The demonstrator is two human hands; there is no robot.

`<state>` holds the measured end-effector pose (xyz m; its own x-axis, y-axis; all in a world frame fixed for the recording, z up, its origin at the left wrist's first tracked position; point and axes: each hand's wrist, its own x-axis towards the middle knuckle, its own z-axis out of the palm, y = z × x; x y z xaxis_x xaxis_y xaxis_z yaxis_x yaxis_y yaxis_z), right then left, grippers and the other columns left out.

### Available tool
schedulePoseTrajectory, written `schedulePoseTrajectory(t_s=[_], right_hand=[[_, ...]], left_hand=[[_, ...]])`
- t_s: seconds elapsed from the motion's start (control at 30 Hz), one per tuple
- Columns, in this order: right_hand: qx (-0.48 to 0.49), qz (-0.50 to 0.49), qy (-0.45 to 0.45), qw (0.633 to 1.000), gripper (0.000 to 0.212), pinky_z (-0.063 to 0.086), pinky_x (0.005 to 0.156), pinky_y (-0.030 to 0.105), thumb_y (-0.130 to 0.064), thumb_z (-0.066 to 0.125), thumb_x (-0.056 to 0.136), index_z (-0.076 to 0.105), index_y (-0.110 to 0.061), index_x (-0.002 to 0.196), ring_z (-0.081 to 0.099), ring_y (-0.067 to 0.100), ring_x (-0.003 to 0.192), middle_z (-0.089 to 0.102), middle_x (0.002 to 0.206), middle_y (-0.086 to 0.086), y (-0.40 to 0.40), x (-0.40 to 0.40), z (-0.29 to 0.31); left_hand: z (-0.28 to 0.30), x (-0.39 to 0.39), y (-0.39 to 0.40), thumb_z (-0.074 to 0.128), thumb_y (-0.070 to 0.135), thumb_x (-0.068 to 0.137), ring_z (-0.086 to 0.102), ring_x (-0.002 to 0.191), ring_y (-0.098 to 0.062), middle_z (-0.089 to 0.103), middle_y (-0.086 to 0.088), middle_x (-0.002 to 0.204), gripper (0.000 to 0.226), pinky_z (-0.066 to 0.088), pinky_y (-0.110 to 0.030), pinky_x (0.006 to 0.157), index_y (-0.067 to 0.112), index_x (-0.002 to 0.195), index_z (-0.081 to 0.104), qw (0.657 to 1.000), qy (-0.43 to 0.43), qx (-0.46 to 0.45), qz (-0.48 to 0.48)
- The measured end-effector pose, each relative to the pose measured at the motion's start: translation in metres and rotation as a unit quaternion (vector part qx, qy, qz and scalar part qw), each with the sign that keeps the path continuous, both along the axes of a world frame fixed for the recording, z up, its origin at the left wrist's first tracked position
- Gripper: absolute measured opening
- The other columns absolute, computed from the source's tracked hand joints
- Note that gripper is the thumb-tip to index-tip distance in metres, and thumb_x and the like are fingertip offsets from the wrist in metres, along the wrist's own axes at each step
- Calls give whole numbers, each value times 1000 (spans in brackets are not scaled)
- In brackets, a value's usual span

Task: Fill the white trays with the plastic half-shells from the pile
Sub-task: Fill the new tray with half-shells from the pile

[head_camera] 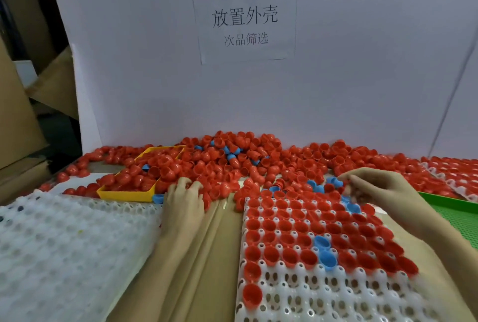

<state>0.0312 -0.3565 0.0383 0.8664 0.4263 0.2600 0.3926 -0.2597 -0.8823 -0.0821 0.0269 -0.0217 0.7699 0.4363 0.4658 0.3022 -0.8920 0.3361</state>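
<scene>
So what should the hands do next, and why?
Probably the right hand should drop its shell into a free pocket of the white tray. Its near rows are bare, while the left hand is already at the pile.

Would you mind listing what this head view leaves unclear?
- Right hand: motion blur hides whether its fingertips hold a shell.
- Left hand: fingers dig into the pile; any grip is hidden.
- Right tray: cut off by the bottom edge.
- Green tray: cut off at the right edge.
</scene>
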Motion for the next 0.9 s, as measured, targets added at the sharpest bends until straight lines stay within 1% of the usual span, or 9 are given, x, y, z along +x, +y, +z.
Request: schedulePoseTrajectory(t_s=[0.07,0.17,0.23,0.33,0.43,0.6,0.7,0.8,0.9], right_hand=[[78,-50,32,995,23,60,70,21,-20,59,103,81,-21,108,67,18,73,73,86,9,-19,12,-18],[183,-81,83,976,24,54,63,19,-13,56,106,78,-10,114,58,16,69,64,79,7,-31,20,-41],[216,-98,101,966,25,53,62,18,-13,55,107,79,-10,113,54,15,68,61,77,5,-31,22,-49],[247,-123,113,955,25,49,63,22,-11,54,107,78,-9,111,52,14,66,59,73,2,-28,24,-49],[271,-129,122,946,23,50,61,20,-11,55,106,77,-7,111,52,13,65,59,71,1,-24,22,-45],[278,-133,121,944,22,41,66,28,-8,55,105,76,-1,111,50,15,66,56,73,6,-21,18,-47],[273,-135,116,946,22,40,63,26,-6,55,106,76,-1,108,48,15,64,56,72,5,-20,18,-47],[266,-133,109,948,23,41,60,23,-6,55,106,77,-3,105,49,13,62,56,70,4,-20,21,-48],[260,-124,102,952,25,43,55,19,-9,57,106,81,-9,101,52,11,62,59,69,2,-21,24,-50]], left_hand=[[-7,2,-1,60,19,101,50,132,-28,57,-9,142,29,39,-43,110,14,127,71,999,18,34,6],[-9,10,-13,71,12,93,57,126,-31,66,-11,131,17,43,-48,106,11,108,78,997,-49,51,-38],[-7,18,-25,72,11,92,60,119,-24,69,-3,123,14,43,-41,104,15,105,78,993,-80,33,-84],[7,45,-43,66,18,98,60,110,-11,67,7,116,17,46,-30,101,19,113,74,982,-71,-41,-168],[28,86,-60,63,21,100,62,104,-7,68,7,118,22,53,-30,97,21,120,71,966,-10,-78,-248],[49,147,-91,57,22,105,59,113,-10,61,5,127,32,49,-27,100,24,136,63,920,148,-8,-362],[54,172,-106,61,28,102,61,109,-17,64,-1,125,27,52,-32,96,21,128,65,904,250,23,-346],[56,186,-112,67,22,98,61,117,-21,63,-1,131,32,52,-36,99,19,128,59,883,346,30,-314],[52,190,-111,67,20,98,58,121,-21,60,-1,136,33,50,-34,100,17,129,57,878,368,40,-303]])
